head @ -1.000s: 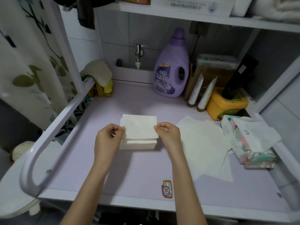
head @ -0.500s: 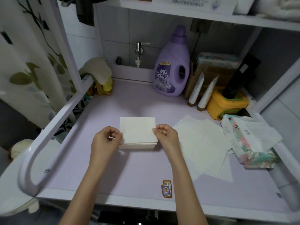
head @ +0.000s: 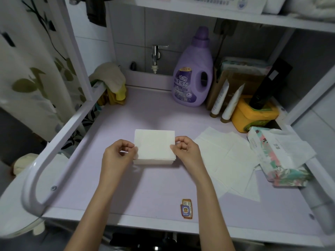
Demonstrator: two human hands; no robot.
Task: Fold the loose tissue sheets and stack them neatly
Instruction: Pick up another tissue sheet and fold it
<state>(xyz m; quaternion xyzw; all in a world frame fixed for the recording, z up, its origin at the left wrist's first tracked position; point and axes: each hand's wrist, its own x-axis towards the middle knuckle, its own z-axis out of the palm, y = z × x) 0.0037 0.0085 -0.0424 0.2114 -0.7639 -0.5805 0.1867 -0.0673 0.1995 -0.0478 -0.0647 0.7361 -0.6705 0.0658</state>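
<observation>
A stack of folded white tissues (head: pixel 154 145) lies on the lilac shelf top (head: pixel 154 187). My left hand (head: pixel 117 156) pinches the left edge of the top folded tissue, fingers curled. At the right edge my right hand (head: pixel 184 151) pinches the same sheet. The top sheet lies flat on the stack, roughly squared with it. To the right, several loose unfolded tissue sheets (head: pixel 228 160) lie spread and overlapping.
A floral tissue pack (head: pixel 279 156) with a sheet sticking out lies at the right edge. Behind stand a purple softener bottle (head: pixel 192 75), two white tubes (head: pixel 226 104) and a yellow tub (head: pixel 252 115). A white rail (head: pixel 68 127) bounds the left side.
The folded tissue held between both hands has come down from slightly raised onto the stack and now lies flat. Both hands keep their pinch on its edges.
</observation>
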